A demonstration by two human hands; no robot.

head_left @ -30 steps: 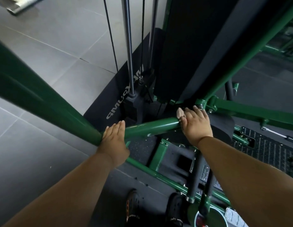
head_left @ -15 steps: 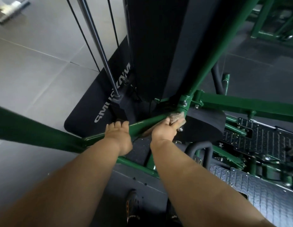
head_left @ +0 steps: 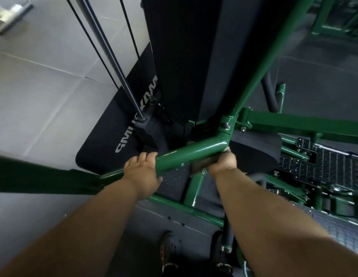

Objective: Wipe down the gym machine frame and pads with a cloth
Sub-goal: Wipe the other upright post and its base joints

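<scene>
With the left hand [head_left: 142,174] wrapped round the green frame tube [head_left: 191,153] and the right hand's [head_left: 222,163] grip hidden beneath it, knuckles may scrape the joint bolts [head_left: 227,124].

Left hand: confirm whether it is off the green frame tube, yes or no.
No: the left hand grips the green frame tube, fingers curled over its top.
</scene>
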